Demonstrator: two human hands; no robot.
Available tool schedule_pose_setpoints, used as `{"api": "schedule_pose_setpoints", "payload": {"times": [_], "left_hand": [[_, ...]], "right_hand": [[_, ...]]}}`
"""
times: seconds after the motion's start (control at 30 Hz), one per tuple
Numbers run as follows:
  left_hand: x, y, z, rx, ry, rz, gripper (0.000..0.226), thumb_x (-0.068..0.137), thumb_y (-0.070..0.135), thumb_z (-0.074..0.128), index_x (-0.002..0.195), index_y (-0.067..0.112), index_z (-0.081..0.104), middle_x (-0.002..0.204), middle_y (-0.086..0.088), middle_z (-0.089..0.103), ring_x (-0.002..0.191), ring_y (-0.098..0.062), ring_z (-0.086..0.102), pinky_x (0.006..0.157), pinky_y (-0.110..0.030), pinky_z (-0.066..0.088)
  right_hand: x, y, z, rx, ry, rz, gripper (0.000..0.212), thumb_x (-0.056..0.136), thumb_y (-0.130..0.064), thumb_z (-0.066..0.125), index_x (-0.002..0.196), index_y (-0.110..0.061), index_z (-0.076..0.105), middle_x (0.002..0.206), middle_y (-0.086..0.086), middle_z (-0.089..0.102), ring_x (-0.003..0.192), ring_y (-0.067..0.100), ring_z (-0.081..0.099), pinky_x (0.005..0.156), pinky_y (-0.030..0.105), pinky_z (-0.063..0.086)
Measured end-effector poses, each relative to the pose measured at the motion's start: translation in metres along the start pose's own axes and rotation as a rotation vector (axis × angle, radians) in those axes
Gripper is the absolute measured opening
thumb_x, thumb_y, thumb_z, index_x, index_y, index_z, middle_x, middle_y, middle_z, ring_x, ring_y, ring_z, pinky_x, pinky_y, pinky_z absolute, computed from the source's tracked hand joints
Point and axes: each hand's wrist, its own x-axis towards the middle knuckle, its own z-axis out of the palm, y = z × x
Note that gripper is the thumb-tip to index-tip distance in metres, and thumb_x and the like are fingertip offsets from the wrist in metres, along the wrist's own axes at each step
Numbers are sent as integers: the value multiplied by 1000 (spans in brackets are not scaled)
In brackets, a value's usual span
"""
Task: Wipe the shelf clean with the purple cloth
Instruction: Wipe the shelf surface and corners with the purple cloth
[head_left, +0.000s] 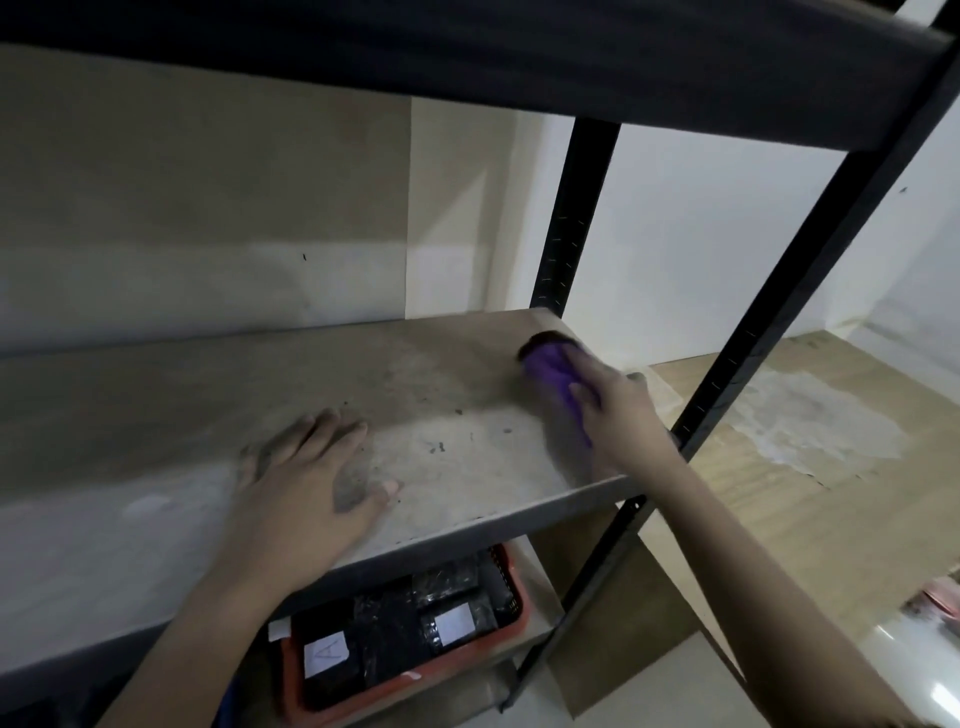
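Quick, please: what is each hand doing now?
Left hand: open, flat on the shelf, holding nothing.
Right hand: pressing the purple cloth on the shelf; grip cannot be told.
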Motion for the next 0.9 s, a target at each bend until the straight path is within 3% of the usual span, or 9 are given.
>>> {"api": "schedule_pose_setpoints", "payload": {"times": [0.1,0.23,0.43,0.6,0.9], "left_hand": [[-2,1,0,12,9,-2,98,59,86,2,145,43,16,157,14,6,144,-6,2,117,-46,6],[-2,-1,2,-12,35,-3,107,53,92,-10,145,43,17,156,16,6,144,-5,2,118,-46,5],[-2,-3,4,-46,30,-4,93,64,88,4,145,43,16,156,16,4,143,-5,-2,118,-47,5],[-1,-1,3,-33,25,-12,90,65,84,8,145,44,15,156,18,2,143,-3,-2,118,-43,1],[-5,0,3,-62,104,-16,83,71,74,12,144,38,26,155,11,20,143,-7,12,118,-45,13]], "right_hand": [[54,23,25,-185,-71,260,44,97,-23,35,140,-19,31,129,16,51,119,38,36,95,46,33],[97,10,52,-279,-78,346,41,97,-25,37,137,-16,33,127,18,51,123,35,30,97,44,32],[139,-13,81,-229,-53,41,46,96,-25,42,140,-14,35,124,21,55,111,39,52,91,42,40],[151,-44,92,-113,-175,-194,47,95,-31,47,140,-21,39,138,12,51,122,35,49,98,36,37],[83,-66,84,-29,-321,-563,36,95,-33,48,130,-31,53,135,-4,54,124,16,51,99,19,33]]}}
